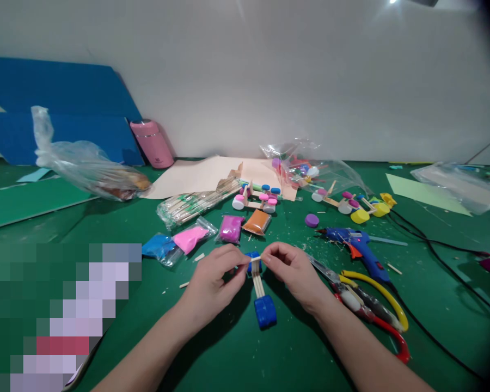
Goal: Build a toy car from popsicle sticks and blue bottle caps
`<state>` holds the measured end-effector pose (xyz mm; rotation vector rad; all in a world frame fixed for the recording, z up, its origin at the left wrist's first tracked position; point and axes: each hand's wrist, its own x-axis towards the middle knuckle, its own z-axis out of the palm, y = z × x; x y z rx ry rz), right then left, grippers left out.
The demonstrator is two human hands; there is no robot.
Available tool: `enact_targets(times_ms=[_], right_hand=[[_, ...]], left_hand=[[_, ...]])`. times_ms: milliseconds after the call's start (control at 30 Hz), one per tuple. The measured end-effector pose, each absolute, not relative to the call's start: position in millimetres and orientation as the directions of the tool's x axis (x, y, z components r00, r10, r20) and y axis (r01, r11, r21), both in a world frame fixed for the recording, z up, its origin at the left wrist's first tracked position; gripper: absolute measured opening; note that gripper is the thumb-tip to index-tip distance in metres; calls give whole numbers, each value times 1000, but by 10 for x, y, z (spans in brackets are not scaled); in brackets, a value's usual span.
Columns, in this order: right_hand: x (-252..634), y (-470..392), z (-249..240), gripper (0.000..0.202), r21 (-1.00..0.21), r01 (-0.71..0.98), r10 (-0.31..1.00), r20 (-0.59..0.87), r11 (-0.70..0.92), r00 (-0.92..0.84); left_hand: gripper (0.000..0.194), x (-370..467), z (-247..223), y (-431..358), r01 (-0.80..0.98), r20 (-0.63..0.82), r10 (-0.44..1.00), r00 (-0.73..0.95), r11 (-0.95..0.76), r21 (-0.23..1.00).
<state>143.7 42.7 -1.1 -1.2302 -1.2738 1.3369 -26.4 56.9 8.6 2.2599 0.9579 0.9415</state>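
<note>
Apparently left hand [219, 276] and right hand [293, 272] are pinching a short stick [255, 259], fingers narrow around it, likely steadying it over the far blue block [253, 254]; the stick frame [258, 286] is lying on the worktop [237, 354] between forearms; hand tools [375, 306] and glue gun [360, 247] are crowding the right, packets [231, 228] sitting beyond

The tabletop [220, 348] is green, the stick frame [258, 284] beige with blue ends [265, 311], the glue gun [367, 252] blue, the bottle [154, 145] at the back edge pink.

Head view, forward-down, seemingly near.
</note>
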Motion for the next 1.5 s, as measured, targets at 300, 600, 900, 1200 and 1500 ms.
enact_targets(times_ms=[300, 600, 900, 1200, 1500], right_hand=[[1442, 433, -3, 14, -997, 27, 990, -76, -73, -115], [1439, 421, 12, 14, -997, 30, 990, -80, -78, -113], [1427, 435, 15, 15, -997, 26, 991, -78, -76, -110], [1435, 422, 13, 15, -997, 33, 991, -78, -75, -107], [1435, 423, 14, 18, -996, 35, 991, -83, -80, -108]], left_hand=[[15, -259, 84, 578, 400, 398, 758, 517, -625, 670], [15, -260, 69, 581, 414, 378, 774, 509, -604, 681], [16, -273, 75, 581, 413, 370, 777, 509, -598, 687], [16, -273, 90, 569, 425, 365, 783, 504, -593, 684], [16, -265, 101, 572, 432, 373, 784, 496, -595, 678]])
